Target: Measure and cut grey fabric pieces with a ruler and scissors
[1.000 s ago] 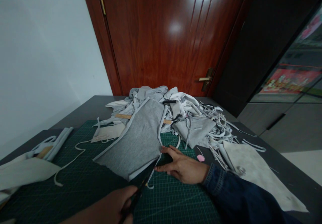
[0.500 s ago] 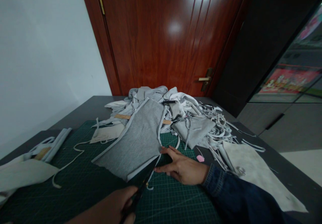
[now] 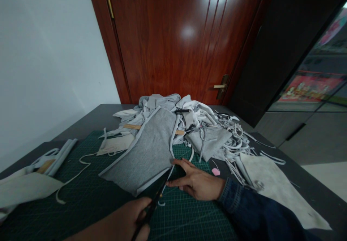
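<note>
A piece of grey fabric (image 3: 146, 150) with pale edges lies at the centre, its far end against a heap of cloth. My left hand (image 3: 132, 215) is closed round black-handled scissors (image 3: 153, 206) at the bottom of the view. Their blades point up and away, at the fabric's near right corner. From the right, my right hand (image 3: 200, 181) holds that corner, one finger at the edge and another lower on the narrow pale strip beside the blades. A small curled white scrap (image 3: 161, 203) lies just right of the scissors.
A green cutting mat (image 3: 195, 215) covers much of the dark table (image 3: 89, 120). Behind the fabric rises a heap of grey and white cloth (image 3: 159, 100). Cut strips (image 3: 238, 143), a pink piece (image 3: 215, 171) and cream cloth (image 3: 282, 190) lie right; more cloth (image 3: 29, 186) lies left.
My left hand and the scissors have shifted slightly to the right and forward, with the blades nearer the fabric corner. My right hand and the fabric stay almost in place.
</note>
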